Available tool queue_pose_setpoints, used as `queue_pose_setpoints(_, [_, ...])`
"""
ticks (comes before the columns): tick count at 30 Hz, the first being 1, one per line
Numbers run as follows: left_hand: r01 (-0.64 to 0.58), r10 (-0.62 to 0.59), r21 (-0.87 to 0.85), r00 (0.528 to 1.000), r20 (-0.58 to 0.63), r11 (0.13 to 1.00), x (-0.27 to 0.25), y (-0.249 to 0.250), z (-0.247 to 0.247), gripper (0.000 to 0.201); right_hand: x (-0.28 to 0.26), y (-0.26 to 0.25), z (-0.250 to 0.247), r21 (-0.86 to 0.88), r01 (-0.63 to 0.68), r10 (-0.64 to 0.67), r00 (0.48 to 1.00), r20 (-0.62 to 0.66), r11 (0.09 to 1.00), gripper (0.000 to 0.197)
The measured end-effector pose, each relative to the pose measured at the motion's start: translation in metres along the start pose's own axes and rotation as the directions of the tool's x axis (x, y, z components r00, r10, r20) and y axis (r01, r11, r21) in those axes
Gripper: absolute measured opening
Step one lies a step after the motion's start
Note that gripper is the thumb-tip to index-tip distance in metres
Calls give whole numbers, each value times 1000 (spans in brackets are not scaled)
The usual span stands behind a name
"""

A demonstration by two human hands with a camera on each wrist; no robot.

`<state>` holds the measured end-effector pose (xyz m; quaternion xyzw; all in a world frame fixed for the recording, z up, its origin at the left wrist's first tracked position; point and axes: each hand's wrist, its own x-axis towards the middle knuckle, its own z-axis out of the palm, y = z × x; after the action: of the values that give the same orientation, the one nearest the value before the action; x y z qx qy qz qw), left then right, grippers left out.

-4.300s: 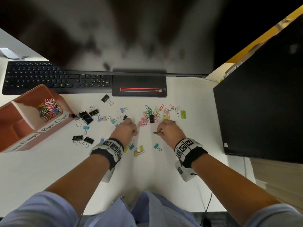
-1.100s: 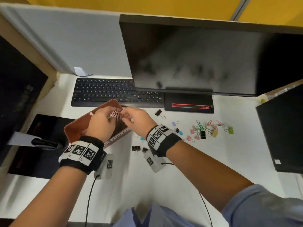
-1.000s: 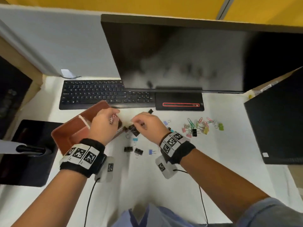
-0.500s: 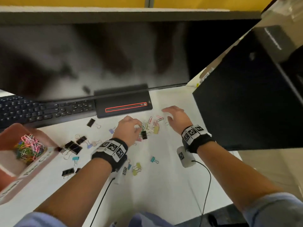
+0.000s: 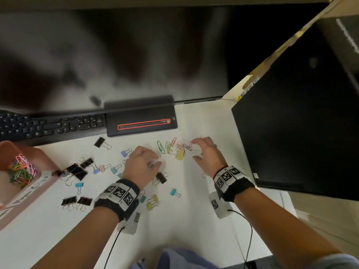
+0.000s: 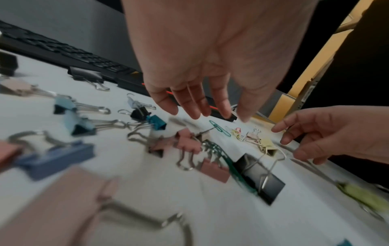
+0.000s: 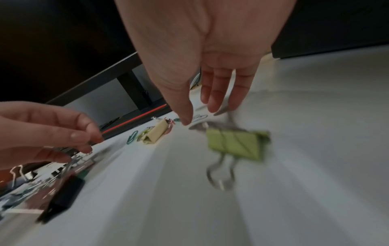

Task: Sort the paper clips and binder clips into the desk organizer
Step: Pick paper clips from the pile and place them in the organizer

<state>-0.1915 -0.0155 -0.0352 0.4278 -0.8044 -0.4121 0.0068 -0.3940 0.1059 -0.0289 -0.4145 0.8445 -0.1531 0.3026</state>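
Both hands hang over the loose cluster of coloured paper clips (image 5: 171,147) on the white bench (image 5: 194,220), just in front of the monitor base (image 5: 140,121). The right hand (image 5: 206,154) is the nearer one: its fingers are spread and relaxed, a wide grip holding nothing, with the fingertips (image 7: 212,106) pointing down just above the bench. The clips lie to its left and slightly beyond the fingertips, the green paper clip (image 5: 160,147) with its long axis running away from the person, beside a yellow binder clip (image 5: 179,155). A green binder clip (image 7: 235,144) sits under the right palm, nearer the wrist.

The left hand (image 5: 142,164) hovers on the other side of the cluster, so the clips lie to its right. In the left wrist view its fingers (image 6: 197,106) hang loose with nothing between them; in the right wrist view they seem close to something metallic, too blurred to tell.

The desk organizer (image 5: 29,181), paper clips already in one compartment, stands well apart at the left edge, so anything gathered must travel leftward across the scattered black binder clips (image 5: 77,170)
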Motion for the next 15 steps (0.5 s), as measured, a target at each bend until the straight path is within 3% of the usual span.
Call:
queue_pose_setpoints(4, [98, -99, -19, 993, -69, 995, 23, 16, 3, 38, 17, -6, -2, -2, 8, -8, 999, 46, 1000, 44])
queue_pose_setpoints(9, [201, -203, -27, 976, -83, 979, 51, 30, 15, 53, 26, -12, 0, 69, -25, 20, 998, 60, 997, 30])
queue_pose_setpoints(15, [156, -159, -59, 986, -52, 986, 59, 30, 23, 28, 26, -10, 3, 64, -30, 27, 998, 55, 998, 23])
